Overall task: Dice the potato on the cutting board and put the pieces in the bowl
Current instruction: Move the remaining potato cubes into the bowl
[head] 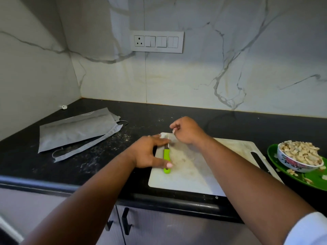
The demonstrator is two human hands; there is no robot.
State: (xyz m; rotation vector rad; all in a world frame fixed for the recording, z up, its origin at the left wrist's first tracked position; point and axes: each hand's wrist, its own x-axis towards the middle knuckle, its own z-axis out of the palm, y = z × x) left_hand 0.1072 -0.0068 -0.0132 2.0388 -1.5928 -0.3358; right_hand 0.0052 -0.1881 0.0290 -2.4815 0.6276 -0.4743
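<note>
Knife (166,157) under left hand (150,152) (flat), bowl (299,160) apart

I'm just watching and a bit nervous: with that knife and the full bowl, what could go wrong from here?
The left hand lies over the green-handled knife with fingers near the blade, so a slip might nick them. The bowl is heaped with potato pieces, some already spilled on the green plate; adding more may spill more. The cutting board sits by the counter's edge, where scraps could drop.
</note>
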